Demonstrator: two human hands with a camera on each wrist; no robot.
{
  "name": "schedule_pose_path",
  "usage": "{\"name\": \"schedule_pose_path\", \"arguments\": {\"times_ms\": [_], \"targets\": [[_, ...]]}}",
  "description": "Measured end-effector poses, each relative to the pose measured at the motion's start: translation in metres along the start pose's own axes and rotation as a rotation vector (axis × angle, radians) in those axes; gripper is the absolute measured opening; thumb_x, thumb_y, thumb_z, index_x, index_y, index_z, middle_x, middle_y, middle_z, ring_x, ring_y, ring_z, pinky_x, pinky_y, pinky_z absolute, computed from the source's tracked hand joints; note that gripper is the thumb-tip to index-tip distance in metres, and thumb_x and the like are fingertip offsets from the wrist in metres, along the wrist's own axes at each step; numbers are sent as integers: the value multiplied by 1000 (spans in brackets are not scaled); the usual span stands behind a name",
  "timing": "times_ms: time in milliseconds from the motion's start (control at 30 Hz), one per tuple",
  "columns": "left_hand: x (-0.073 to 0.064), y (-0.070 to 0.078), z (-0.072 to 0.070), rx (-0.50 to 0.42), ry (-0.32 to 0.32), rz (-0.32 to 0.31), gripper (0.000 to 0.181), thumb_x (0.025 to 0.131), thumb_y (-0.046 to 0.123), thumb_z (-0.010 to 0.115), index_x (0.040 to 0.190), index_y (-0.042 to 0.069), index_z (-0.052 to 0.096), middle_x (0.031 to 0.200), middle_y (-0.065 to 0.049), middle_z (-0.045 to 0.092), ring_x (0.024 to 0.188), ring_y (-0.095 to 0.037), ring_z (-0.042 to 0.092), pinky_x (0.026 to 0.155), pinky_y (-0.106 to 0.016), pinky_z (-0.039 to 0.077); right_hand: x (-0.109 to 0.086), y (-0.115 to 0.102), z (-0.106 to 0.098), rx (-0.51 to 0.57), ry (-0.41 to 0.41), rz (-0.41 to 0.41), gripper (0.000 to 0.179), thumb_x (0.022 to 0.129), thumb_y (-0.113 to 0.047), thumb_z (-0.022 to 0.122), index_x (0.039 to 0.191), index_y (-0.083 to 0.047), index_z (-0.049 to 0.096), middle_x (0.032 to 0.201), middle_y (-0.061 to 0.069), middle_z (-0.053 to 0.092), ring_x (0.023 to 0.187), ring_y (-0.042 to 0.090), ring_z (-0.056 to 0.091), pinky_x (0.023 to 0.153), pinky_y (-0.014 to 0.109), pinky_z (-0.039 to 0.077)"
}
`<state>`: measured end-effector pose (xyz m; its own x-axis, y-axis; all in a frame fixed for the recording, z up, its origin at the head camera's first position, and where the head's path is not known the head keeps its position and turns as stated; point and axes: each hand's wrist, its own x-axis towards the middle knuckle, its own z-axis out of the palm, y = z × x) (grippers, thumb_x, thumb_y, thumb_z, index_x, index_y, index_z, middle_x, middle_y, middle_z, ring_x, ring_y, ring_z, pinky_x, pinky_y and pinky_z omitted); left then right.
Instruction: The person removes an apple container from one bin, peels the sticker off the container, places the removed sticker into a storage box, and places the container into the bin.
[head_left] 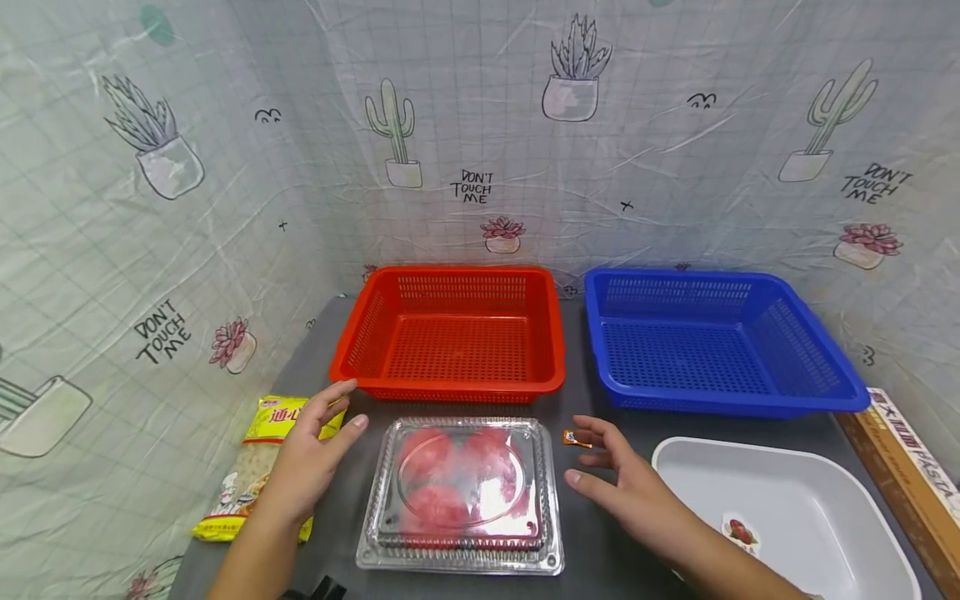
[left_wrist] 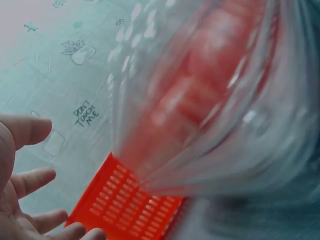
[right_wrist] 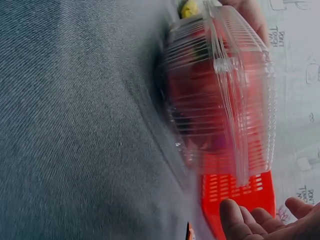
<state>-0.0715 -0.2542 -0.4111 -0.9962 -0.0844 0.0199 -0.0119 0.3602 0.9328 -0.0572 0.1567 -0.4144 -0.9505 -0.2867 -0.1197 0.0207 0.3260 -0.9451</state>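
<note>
A clear plastic clamshell box [head_left: 459, 558] with several red round things inside stands on the grey table between my two hands. Glare on its lid blurs what it holds. To its left, my left hand [head_left: 311, 458] is held with fingers spread and thumb apart, clear of the box. It overlaps a yellow pasta bag [head_left: 247, 475] in the head view. On the other side, my right hand [head_left: 626, 487] has loosely bent fingers and nothing in them. Close by its fingertips lies a small orange wrapped packet [head_left: 573, 438]. The left wrist view shows the box [left_wrist: 200, 100] blurred beside the spread fingers.
Behind the box stands a red basket [head_left: 450, 387], with a blue basket [head_left: 720, 404] to its right. A white tub [head_left: 810, 500] sits at the front right, and a long pasta box [head_left: 911, 475] lies along the right edge. A patterned curtain [head_left: 480, 125] encloses the back and left.
</note>
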Motion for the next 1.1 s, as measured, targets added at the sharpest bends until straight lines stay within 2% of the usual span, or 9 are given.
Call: {"name": "schedule_pose_path", "arguments": {"times_ms": [100, 267, 367, 433, 500, 667, 867, 1000, 1100], "targets": [[8, 0, -4, 23, 21, -22, 62, 106, 29, 68, 162, 16, 45, 169, -10, 32, 154, -36, 32, 110, -39, 43, 3, 4, 3, 11, 11, -22, 71, 97, -27, 78, 157, -15, 42, 155, 21, 50, 132, 39, 56, 97, 47, 52], [20, -5, -5, -32, 65, -15, 62, 106, 26, 68, 161, 10, 44, 172, -13, 23, 154, -39, 31, 123, -60, 29, 7, 12, 11, 47, 38, 1, 73, 96, -24, 79, 158, -14, 42, 156, 21, 52, 131, 37, 58, 95, 45, 55], [26, -9, -5, -58, 87, -23, 62, 107, 24, 67, 162, 9, 43, 173, -13, 20, 154, -37, 33, 122, -48, 34, 10, 16, 16, 58, 47, 37, 74, 95, -26, 79, 158, -14, 42, 156, 20, 51, 130, 36, 59, 94, 46, 56], [31, -12, -6, -52, 98, -43, 61, 107, 25, 67, 162, 11, 43, 172, -13, 21, 154, -36, 35, 114, -32, 43, 11, 18, 19, 60, 49, 53, 74, 96, -28, 79, 159, -14, 42, 156, 19, 51, 130, 35, 59, 94, 46, 56], [35, -14, -7, -39, 109, -64, 62, 107, 28, 66, 162, 14, 43, 172, -11, 22, 154, -35, 36, 105, -26, 47, 12, 17, 21, 54, 54, 61, 75, 95, -29, 79, 159, -13, 42, 156, 19, 51, 129, 35, 59, 94, 46, 56], [47, -16, -9, -29, 138, -64, 61, 107, 32, 66, 162, 16, 45, 172, -11, 25, 152, -36, 37, 111, -42, 47, 15, 14, 28, 80, 62, 96, 80, 94, -32, 80, 160, -11, 40, 155, 19, 51, 127, 33, 60, 92, 46, 58], [59, -19, -4, -122, 166, -41, 57, 107, 24, 67, 159, 11, 48, 169, -12, 32, 151, -32, 39, 93, -13, 49, 21, 18, 43, 192, 95, 118, 84, 96, -27, 79, 163, -3, 35, 154, 23, 51, 121, 30, 63, 83, 40, 60], [65, -23, 2, -207, 175, -45, 53, 108, 15, 65, 157, 7, 48, 159, -15, 46, 133, -21, 54, 91, -16, 54, 25, 23, 50, 212, 118, 115, 79, 97, -27, 77, 159, 3, 40, 151, 23, 54, 118, 27, 65, 81, 39, 60], [68, -27, 7, -239, 181, -58, 51, 108, 10, 63, 156, 6, 48, 150, -18, 52, 112, -13, 61, 88, -23, 58, 27, 26, 52, 225, 118, 117, 71, 99, -26, 75, 155, 7, 45, 139, 21, 63, 112, 25, 67, 80, 38, 60]]}}
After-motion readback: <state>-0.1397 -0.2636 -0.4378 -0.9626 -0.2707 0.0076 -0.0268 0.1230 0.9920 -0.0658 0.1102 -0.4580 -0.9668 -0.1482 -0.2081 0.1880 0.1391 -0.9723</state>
